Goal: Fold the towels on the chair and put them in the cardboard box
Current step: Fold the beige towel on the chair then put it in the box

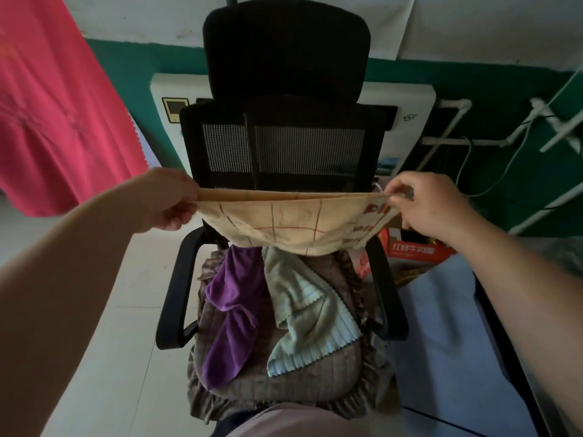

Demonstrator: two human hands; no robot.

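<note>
beige towel [293,223] hides chair [284,146] seat's rear; cardboard box [413,247] half-hidden.

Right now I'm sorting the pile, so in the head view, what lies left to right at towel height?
Pink cloth → left hand → beige towel → right hand → green wall
</note>
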